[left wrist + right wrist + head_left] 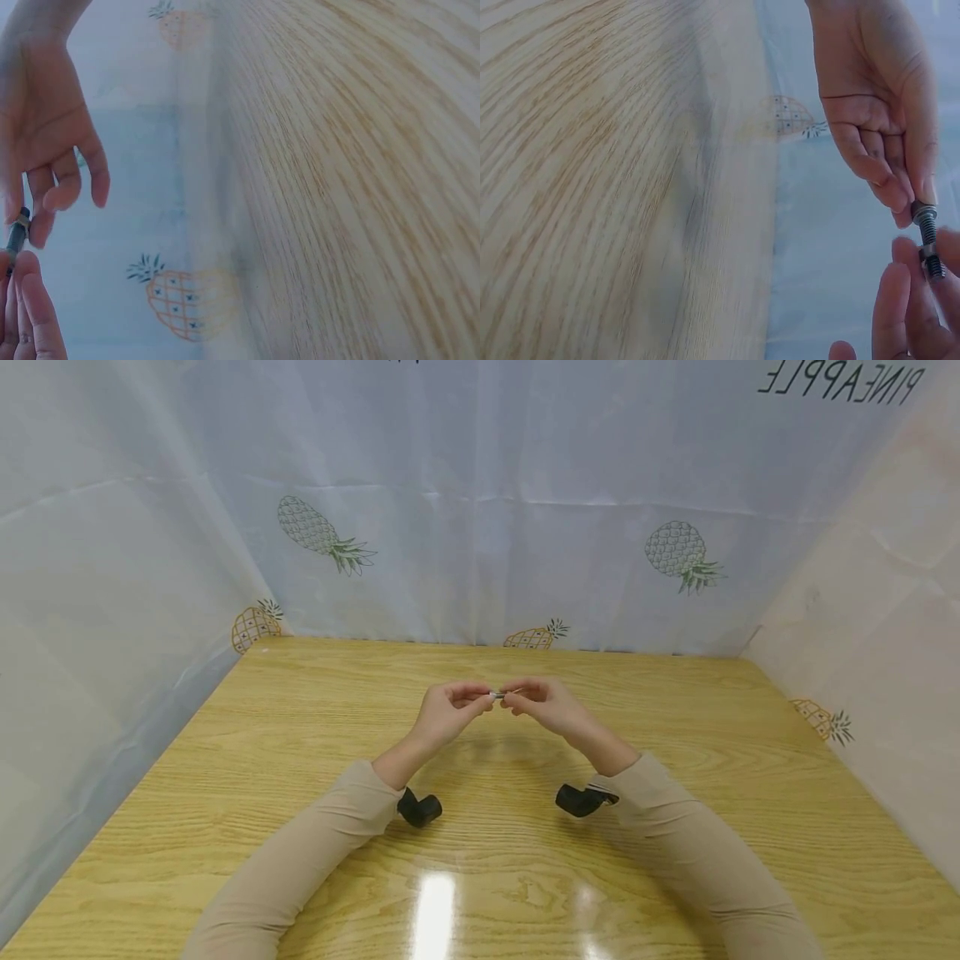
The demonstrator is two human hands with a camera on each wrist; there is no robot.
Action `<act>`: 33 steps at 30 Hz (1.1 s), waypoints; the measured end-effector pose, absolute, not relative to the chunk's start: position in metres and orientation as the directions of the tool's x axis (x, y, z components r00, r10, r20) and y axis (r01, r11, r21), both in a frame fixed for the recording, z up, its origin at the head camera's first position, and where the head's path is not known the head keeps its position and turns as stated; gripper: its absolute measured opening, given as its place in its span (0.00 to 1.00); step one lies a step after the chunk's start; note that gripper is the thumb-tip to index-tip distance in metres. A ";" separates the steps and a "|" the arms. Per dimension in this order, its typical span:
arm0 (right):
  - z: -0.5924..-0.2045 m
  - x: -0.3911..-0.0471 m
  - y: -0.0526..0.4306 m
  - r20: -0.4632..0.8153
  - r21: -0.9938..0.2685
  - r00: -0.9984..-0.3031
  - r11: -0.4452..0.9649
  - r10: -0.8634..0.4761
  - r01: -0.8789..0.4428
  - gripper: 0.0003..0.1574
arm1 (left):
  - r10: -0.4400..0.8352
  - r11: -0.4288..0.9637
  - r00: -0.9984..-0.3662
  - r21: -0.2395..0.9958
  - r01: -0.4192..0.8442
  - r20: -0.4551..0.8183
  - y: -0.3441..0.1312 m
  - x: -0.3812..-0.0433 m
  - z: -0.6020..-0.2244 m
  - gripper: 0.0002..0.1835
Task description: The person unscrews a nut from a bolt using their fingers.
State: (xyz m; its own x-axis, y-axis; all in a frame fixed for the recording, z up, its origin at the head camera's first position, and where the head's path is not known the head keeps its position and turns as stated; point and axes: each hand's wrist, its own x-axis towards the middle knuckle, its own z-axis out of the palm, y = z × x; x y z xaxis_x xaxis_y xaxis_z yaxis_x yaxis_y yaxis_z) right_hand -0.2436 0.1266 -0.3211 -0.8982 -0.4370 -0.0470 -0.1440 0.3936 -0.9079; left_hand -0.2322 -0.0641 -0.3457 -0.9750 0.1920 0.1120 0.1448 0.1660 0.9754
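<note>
A small metal bolt (497, 695) is held level between the two hands above the table. The left hand (442, 714) pinches it at the head end. At that end, a washer-like ring (924, 212) sits against the thumb and fingertips. My right hand (558, 706) has its thumb and fingers about a nut (928, 252) on the threaded shank. Bare threads of the bolt (935, 268) stick out past the nut. In the left wrist view the dark end of the bolt (25, 213) shows near the right hand (56, 120); fingers partly cover the rest.
The wood-grain table (480, 877) spreads beneath both arms. A white curtain (480, 552) with pineapple prints stands behind it and along both sides. Black wrist cameras, the left camera (420, 810) and the right camera (579, 800), hang below the sleeves.
</note>
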 end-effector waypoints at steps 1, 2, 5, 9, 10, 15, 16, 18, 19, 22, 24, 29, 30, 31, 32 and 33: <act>-0.321 -0.243 0.126 -0.038 -0.909 -0.899 0.389 -0.436 -0.150 0.20 | 0.191 0.167 -0.975 0.975 0.146 0.113 -0.064 -0.232 -0.346 0.14; -0.320 -0.243 0.126 -0.032 -0.912 -0.900 0.381 -0.435 -0.152 0.21 | 0.189 0.168 -0.976 0.975 0.144 0.112 -0.064 -0.232 -0.346 0.14; -0.320 -0.242 0.126 -0.025 -0.913 -0.904 0.377 -0.427 -0.152 0.24 | 0.186 0.162 -0.976 0.977 0.140 0.109 -0.064 -0.233 -0.347 0.13; -0.321 -0.244 0.126 -0.059 -0.904 -0.908 0.409 -0.415 -0.128 0.25 | 0.185 0.163 -0.977 0.977 0.135 0.105 -0.064 -0.233 -0.347 0.14; -0.321 -0.245 0.126 -0.069 -0.900 -0.910 0.419 -0.409 -0.120 0.25 | 0.185 0.163 -0.977 0.977 0.136 0.105 -0.063 -0.233 -0.347 0.14; -0.322 -0.244 0.126 -0.064 -0.899 -0.914 0.420 -0.400 -0.121 0.22 | 0.188 0.152 -0.975 0.977 0.151 0.122 -0.063 -0.234 -0.348 0.14; -0.322 -0.244 0.127 -0.058 -0.905 -0.916 0.409 -0.398 -0.120 0.21 | 0.189 0.149 -0.974 0.977 0.156 0.126 -0.063 -0.234 -0.348 0.14; -0.322 -0.243 0.127 -0.049 -0.912 -0.917 0.393 -0.395 -0.120 0.22 | 0.190 0.141 -0.973 0.977 0.161 0.133 -0.063 -0.233 -0.348 0.14; -0.322 -0.243 0.127 -0.046 -0.912 -0.917 0.392 -0.396 -0.124 0.23 | 0.189 0.140 -0.973 0.977 0.160 0.132 -0.063 -0.233 -0.348 0.14; -0.322 -0.243 0.127 -0.060 -0.915 -0.913 0.387 -0.403 -0.110 0.25 | 0.193 0.140 -0.973 0.978 0.154 0.126 -0.064 -0.232 -0.349 0.14; -0.321 -0.244 0.127 -0.088 -0.909 -0.912 0.406 -0.400 -0.090 0.25 | 0.195 0.149 -0.974 0.978 0.148 0.117 -0.064 -0.232 -0.348 0.16; -0.322 -0.244 0.126 -0.092 -0.905 -0.910 0.416 -0.403 -0.093 0.21 | 0.192 0.159 -0.975 0.977 0.143 0.112 -0.064 -0.231 -0.347 0.17; -0.322 -0.244 0.126 -0.081 -0.905 -0.912 0.412 -0.402 -0.102 0.20 | 0.193 0.156 -0.974 0.976 0.149 0.117 -0.064 -0.231 -0.347 0.16; -0.322 -0.244 0.126 -0.069 -0.908 -0.914 0.404 -0.401 -0.109 0.20 | 0.193 0.155 -0.974 0.976 0.150 0.119 -0.064 -0.231 -0.347 0.16; -0.322 -0.244 0.126 -0.059 -0.911 -0.916 0.396 -0.398 -0.113 0.20 | 0.193 0.150 -0.974 0.977 0.150 0.120 -0.064 -0.231 -0.347 0.15; -0.322 -0.244 0.126 -0.051 -0.911 -0.917 0.396 -0.396 -0.121 0.21 | 0.193 0.148 -0.974 0.977 0.152 0.122 -0.064 -0.231 -0.348 0.15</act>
State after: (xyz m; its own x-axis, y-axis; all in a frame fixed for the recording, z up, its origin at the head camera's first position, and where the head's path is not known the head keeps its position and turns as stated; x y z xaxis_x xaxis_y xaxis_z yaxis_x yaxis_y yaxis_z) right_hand -0.2440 0.1264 -0.3218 -0.9169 -0.3958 -0.0505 -0.1206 0.3955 -0.9105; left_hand -0.2313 -0.0636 -0.3476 -0.9736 0.1931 0.1219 0.1516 0.1477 0.9773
